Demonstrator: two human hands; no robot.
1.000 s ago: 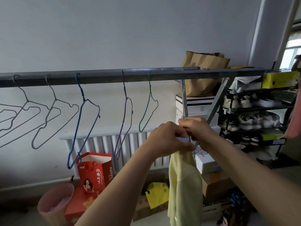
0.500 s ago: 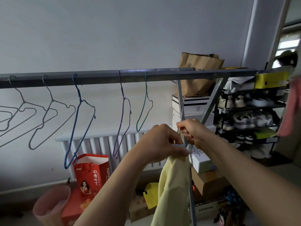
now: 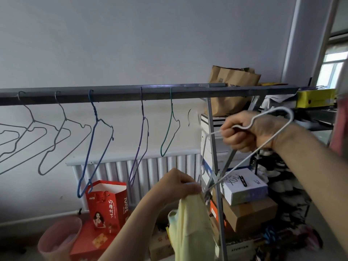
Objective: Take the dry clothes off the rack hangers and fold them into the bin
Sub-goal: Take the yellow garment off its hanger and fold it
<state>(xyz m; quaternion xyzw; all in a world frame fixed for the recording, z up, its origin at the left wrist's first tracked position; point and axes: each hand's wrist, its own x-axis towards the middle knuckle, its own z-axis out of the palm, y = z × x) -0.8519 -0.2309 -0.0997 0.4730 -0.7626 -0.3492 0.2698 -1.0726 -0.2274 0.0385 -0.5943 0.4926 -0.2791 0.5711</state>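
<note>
A pale yellow garment (image 3: 192, 228) hangs down at the bottom centre, gripped at its top by my left hand (image 3: 177, 185). My right hand (image 3: 246, 132) holds a white wire hanger (image 3: 267, 146) raised below the grey rack bar (image 3: 116, 94); the hanger's lower end still reaches down to the garment's top by my left hand. Several bare wire hangers hang on the bar, among them a blue hanger (image 3: 94, 144), a purple hanger (image 3: 140, 140) and a green hanger (image 3: 169, 129). A pink bin (image 3: 58, 240) stands on the floor at the lower left.
A red gift bag (image 3: 107, 206) stands before a white radiator (image 3: 154, 170). Right of the rack leg (image 3: 214, 166) are stacked cardboard boxes (image 3: 246, 211), a brown paper bag (image 3: 231, 87), a shoe shelf and a pink cloth (image 3: 340, 129) at the right edge.
My right hand has lifted up and to the right with the white hanger, pulling it out of the yellow garment. My left hand has dropped lower, still holding the garment.
</note>
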